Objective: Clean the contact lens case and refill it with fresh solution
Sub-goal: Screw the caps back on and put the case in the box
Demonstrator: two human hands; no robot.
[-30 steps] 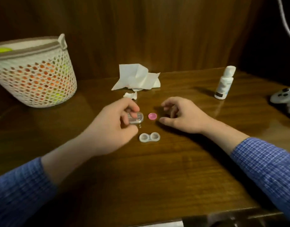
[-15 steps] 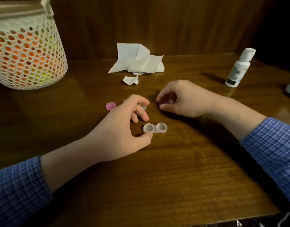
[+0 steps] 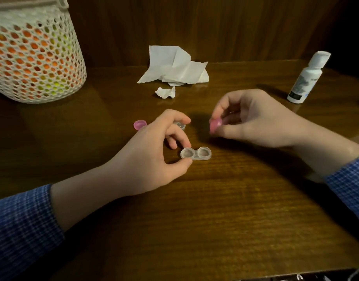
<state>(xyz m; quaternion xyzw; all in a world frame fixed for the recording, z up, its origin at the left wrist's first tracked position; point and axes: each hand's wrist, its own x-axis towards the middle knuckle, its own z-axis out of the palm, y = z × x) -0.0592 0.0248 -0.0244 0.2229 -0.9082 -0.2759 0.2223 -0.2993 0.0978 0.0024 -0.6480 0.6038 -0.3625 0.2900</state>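
Observation:
The clear two-well contact lens case (image 3: 196, 153) lies uncapped on the wooden table (image 3: 215, 209). My left hand (image 3: 154, 153) pinches its left end between thumb and fingers. My right hand (image 3: 253, 118) hovers just above the table to the right and pinches a pink cap (image 3: 215, 125) at its fingertips. A second pink cap (image 3: 139, 124) lies on the table left of my left hand. A small clear object (image 3: 180, 125) sits partly hidden behind my left fingers. The white solution bottle (image 3: 305, 78) stands at the right, capped.
A crumpled white tissue (image 3: 174, 66) and a small torn scrap (image 3: 166, 92) lie at the back centre. A white mesh basket (image 3: 32, 55) with orange and yellow contents stands at the back left. A wood-panel wall rises behind the table.
My right hand has lifted from the table with a pink cap pinched in it. My left hand has let go of the small clear object and taken the case's left end.

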